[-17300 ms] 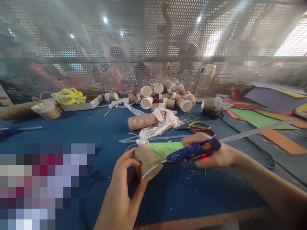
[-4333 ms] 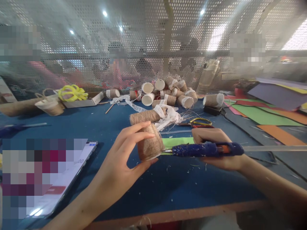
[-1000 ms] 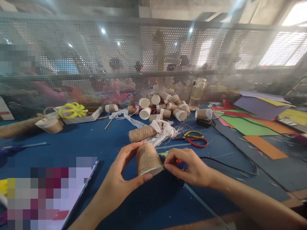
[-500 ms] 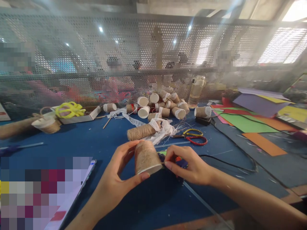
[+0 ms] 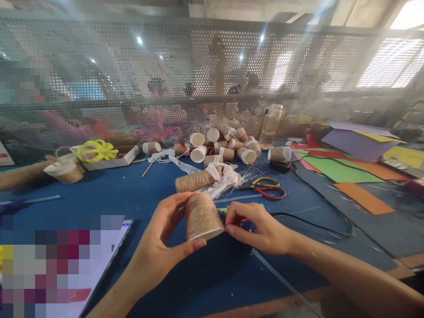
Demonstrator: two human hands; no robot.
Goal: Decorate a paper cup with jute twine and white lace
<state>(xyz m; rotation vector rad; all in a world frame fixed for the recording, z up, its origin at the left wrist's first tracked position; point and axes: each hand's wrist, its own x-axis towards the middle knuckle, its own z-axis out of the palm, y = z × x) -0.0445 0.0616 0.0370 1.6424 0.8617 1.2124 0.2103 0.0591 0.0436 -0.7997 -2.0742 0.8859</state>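
Observation:
My left hand (image 5: 162, 238) grips a twine-wrapped paper cup (image 5: 203, 216) between thumb and fingers, its white rim tilted down towards me. Close to the cup's lower right edge, my right hand (image 5: 255, 227) is closed in a pinch on the end of the twine, mostly hidden by the fingertips. Behind the right hand lies a dark blue object (image 5: 248, 226), partly covered. Beyond the cup are a roll of jute twine (image 5: 195, 180), crumpled white lace (image 5: 228, 179) and scissors (image 5: 270, 187) with yellow and red handles.
Several wrapped cups (image 5: 227, 154) are heaped against the perforated metal screen (image 5: 132, 66), near a clear jug (image 5: 272, 126). Coloured paper (image 5: 341, 168) and a black cable (image 5: 318, 207) lie to the right. At left are a tablet-like screen (image 5: 99, 269) and a small basket (image 5: 68, 171).
My right fingertips have come slightly closer to the cup, and the short strand between them and the cup is now barely visible. The left hand's grip looks the same.

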